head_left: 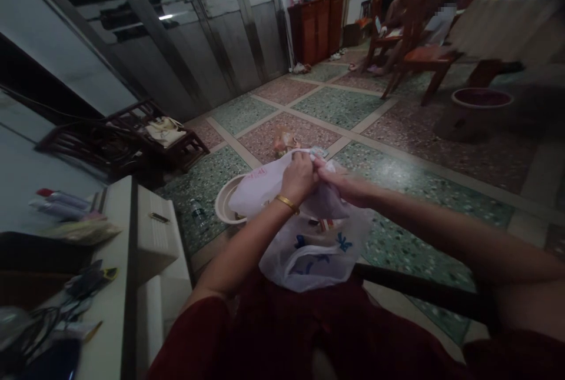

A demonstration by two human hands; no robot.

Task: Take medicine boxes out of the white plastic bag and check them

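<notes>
My left hand [301, 177], with a gold bangle at the wrist, is closed on the gathered top of a white plastic bag [265, 183] with faint red print. Close against it, my right hand [333, 180] pinches the same bag's edge. The bag bulges to the left, over a pale round basin [227, 199] on the floor. Beneath my hands, a translucent plastic bag [318, 250] with blue print lies on my lap. Something red and white shows inside it; I cannot tell what it is.
At left stands a white cabinet [154, 227] with an open drawer and clutter on top. A clear bottle [198, 213] is on the tiled floor. A low wooden chair [172, 139] holds a pale bag. At right are wooden chairs [428, 56], a person, and a pink-rimmed bucket [482, 97].
</notes>
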